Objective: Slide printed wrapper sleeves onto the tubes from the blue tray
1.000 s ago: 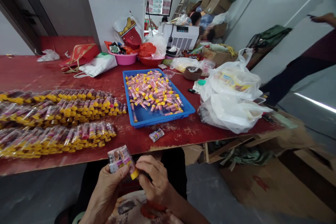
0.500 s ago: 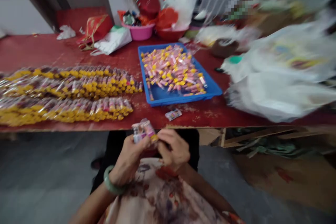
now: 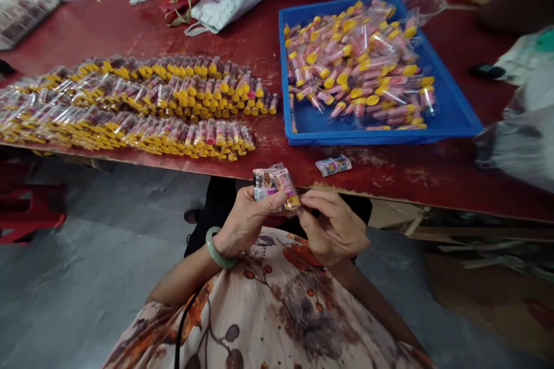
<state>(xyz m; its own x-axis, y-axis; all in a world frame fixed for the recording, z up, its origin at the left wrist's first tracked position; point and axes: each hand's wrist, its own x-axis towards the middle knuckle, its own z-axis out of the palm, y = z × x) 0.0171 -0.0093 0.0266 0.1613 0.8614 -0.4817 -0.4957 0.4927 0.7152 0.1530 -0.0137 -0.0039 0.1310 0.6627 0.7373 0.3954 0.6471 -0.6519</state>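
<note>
Holding a small clear-wrapped bundle of yellow-capped plastic tubes (image 3: 275,184) at frame centre, just below the red counter (image 3: 433,173) edge, the left hand (image 3: 246,220) clasps it while the right hand (image 3: 335,229) pinches its yellow end. Judging by this, wrapping is being finished; sealing calls for fine fingertip work. Labels are too small to read.

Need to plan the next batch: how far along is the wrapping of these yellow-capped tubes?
Done: rows of wrapped tubes lie on the red table. In hand: the left hand holds a small bundle while the right hand works at its yellow-capped end. Left: a heap of loose tubes in the blue tray.
</note>
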